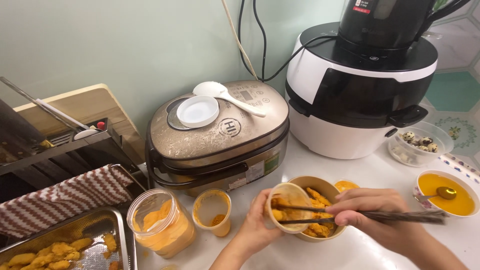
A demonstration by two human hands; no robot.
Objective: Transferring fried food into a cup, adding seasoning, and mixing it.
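Note:
My left hand (257,225) grips a small paper cup (289,206), tilted on its side over a larger paper bowl (325,187) of orange-coated food pieces. My right hand (372,210) holds a pair of dark chopsticks (400,216), whose tips reach into the tilted cup among orange pieces. Both hands hover over the white counter in front of a rice cooker.
A plastic jar of orange powder (160,222) and a small cup (214,210) stand left of my hands. A metal tray (117,225) of coated pieces sits at lower left. A rice cooker (220,135), a white appliance (360,85), a bowl of speckled eggs (420,142) and a bowl of orange liquid (447,192) line the back and right.

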